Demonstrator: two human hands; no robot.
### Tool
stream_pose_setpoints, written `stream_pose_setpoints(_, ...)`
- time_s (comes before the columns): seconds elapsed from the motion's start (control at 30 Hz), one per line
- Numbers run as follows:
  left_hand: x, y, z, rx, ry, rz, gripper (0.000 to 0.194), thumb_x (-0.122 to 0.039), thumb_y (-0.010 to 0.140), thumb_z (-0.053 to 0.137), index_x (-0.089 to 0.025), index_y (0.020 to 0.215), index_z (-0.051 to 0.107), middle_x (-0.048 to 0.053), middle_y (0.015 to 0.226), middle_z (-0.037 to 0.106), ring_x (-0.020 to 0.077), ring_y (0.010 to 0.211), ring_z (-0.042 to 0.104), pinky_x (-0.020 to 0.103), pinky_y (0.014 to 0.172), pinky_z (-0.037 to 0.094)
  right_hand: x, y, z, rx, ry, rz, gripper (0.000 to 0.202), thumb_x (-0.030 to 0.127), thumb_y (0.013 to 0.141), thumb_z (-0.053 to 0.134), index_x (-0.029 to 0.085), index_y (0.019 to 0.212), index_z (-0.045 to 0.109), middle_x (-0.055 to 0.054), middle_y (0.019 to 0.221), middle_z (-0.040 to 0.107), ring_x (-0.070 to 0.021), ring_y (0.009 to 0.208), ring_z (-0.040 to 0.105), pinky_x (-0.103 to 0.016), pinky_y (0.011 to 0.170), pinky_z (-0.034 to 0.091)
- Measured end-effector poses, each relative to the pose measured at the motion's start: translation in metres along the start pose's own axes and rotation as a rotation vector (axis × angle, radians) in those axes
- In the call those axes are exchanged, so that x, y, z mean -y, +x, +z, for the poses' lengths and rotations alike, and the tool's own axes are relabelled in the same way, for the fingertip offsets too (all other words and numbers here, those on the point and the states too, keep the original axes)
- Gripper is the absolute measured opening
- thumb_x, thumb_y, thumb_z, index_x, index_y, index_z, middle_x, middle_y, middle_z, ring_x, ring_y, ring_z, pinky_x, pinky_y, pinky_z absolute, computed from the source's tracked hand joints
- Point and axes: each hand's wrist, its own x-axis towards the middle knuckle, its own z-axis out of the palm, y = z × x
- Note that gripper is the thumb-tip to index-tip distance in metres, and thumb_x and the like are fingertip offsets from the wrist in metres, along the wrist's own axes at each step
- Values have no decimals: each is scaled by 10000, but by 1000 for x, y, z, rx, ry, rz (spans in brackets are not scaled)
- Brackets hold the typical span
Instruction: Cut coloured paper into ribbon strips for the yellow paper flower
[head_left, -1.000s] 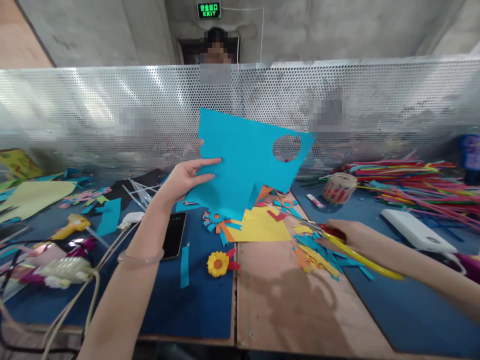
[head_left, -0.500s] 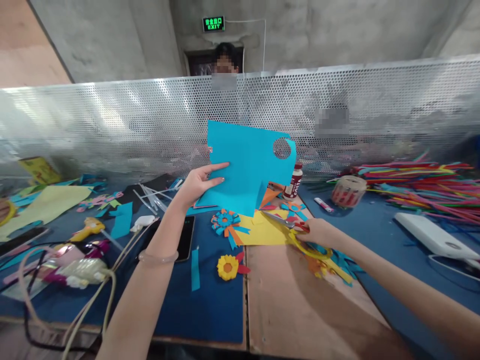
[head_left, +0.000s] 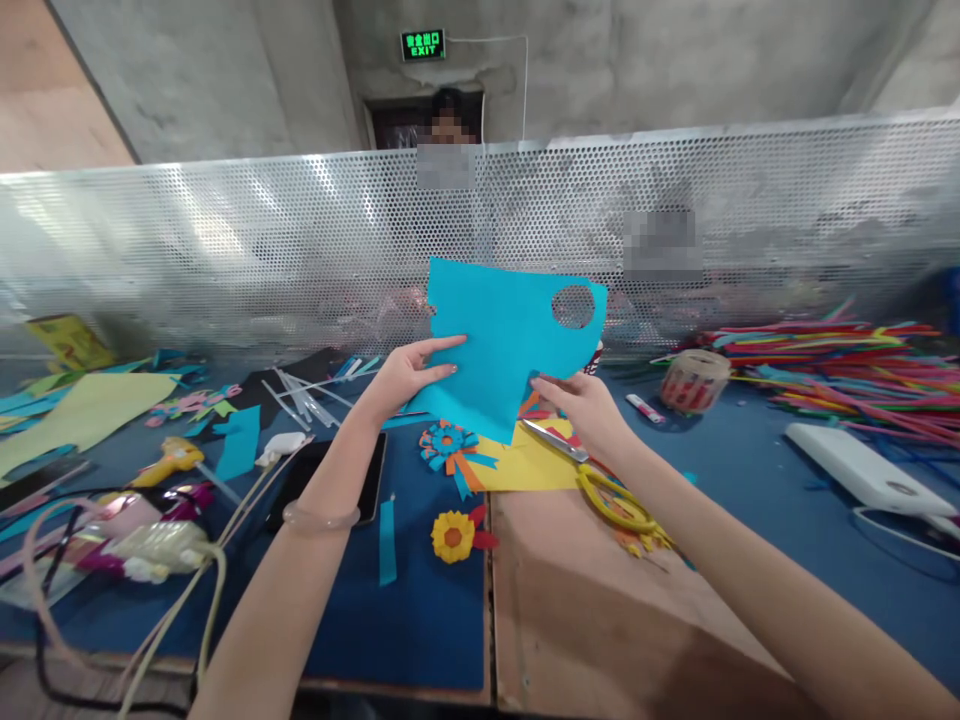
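The left hand [head_left: 401,378] pinches the bright-blue, round-holed paper sheet [head_left: 499,318] aloft by its nine o'clock edge; the right hand [head_left: 581,405], fingers nearly together, touches its four o'clock edge, whether gripping I cannot tell. Light support at both edges should prevent creases, clear of the yellow-handled metal scissors [head_left: 580,455] at five o'clock.

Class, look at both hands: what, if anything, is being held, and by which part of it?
A blue sheet of paper: the left hand holds its left edge; the right hand appears to pinch its lower right edge.
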Motion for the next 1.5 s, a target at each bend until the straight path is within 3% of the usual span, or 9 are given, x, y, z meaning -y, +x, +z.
stream_pose_setpoints(0.2, 6, 0, -9, -54, -37, -35, 587, -393, 741, 707, -252, 1291, 558, 68, 1409, 486, 309, 1234, 517, 445, 946, 529, -11, 1, -13, 36, 72, -24, 213, 371, 718, 679, 176, 657, 621, -9, 830, 624, -116, 708, 547, -242, 638, 435)
stream_pose_setpoints(0.37, 14, 2, -27, -173, -30, 12, 622, -405, 730, 716, -231, 1303, 546, 82, 1402, 495, 311, 1254, 496, 448, 974, 507, -15, -10, -11, 150, -1, 137, 225, 386, 724, 696, 164, 725, 663, 5, 639, 586, -88, 567, 480, -220, 517, 382)
stream_pose_setpoints(0.57, 10, 3, -35, -271, -4, 94, 600, -372, 762, 690, -212, 1317, 527, 84, 1409, 487, 302, 1249, 501, 460, 989, 492, -3, -32, 61, 413, 221, 436, 253, 313, 649, 767, 185, 768, 585, 21, 617, 589, -115, 581, 601, -194, 425, 428)
stream_pose_setpoints(0.77, 11, 3, -35, -253, -1, 96, 569, -354, 774, 675, -225, 1309, 531, 63, 1401, 499, 287, 1245, 507, 450, 992, 490, -22, -37, 143, 722, -84, 353, 133, 222, 702, 693, 178, 723, 570, 49, 512, 580, -112, 423, 590, -169, 300, 362)
stream_pose_setpoints(0.93, 14, 3, -39, -244, -16, 131, 543, -336, 789, 663, -221, 1305, 536, 59, 1418, 479, 284, 1257, 495, 444, 1000, 485, -52, -34, 167, 758, -146, 341, 138, 169, 747, 629, 183, 738, 492, 68, 442, 548, -133, 356, 580, -176, 294, 382)
stream_pose_setpoints(1.13, 14, 5, -40, -241, -3, 143, 520, -325, 793, 660, -222, 1290, 548, 55, 1418, 481, 290, 1264, 486, 451, 987, 489, -55, -39, 172, 783, -193, 350, 173, 177, 781, 599, 200, 716, 439, 61, 453, 556, -128, 321, 547, -190, 279, 378)
stream_pose_setpoints(1.27, 13, 4, -39, -216, -9, 152, 508, -316, 805, 647, -222, 1294, 544, 58, 1412, 487, 283, 1255, 495, 453, 988, 485, -47, -44, 168, 705, -248, 325, 157, 190, 740, 650, 191, 742, 494, 41, 509, 596, -118, 283, 498, -207, 246, 332)
stream_pose_setpoints(1.37, 14, 4, -40, -233, 28, 166, 495, -316, 813, 638, -222, 1291, 547, 54, 1410, 490, 276, 1271, 479, 450, 1009, 462, -32, -31, 138, 545, -231, 246, 110, 282, 818, 574, 192, 877, 548, 9, 659, 655, -101, 310, 497, -214, 257, 323)
stream_pose_setpoints(1.5, 15, 6, -38, -262, 113, 170, 474, -342, 842, 599, -225, 1298, 542, 46, 1404, 498, 266, 1291, 455, 432, 1031, 433, 5, 3, 66, 194, 48, 159, 379, 449, 952, 267, 189, 1076, 513, -81, 981, 683, -107, 563, 609, -205, 388, 424)
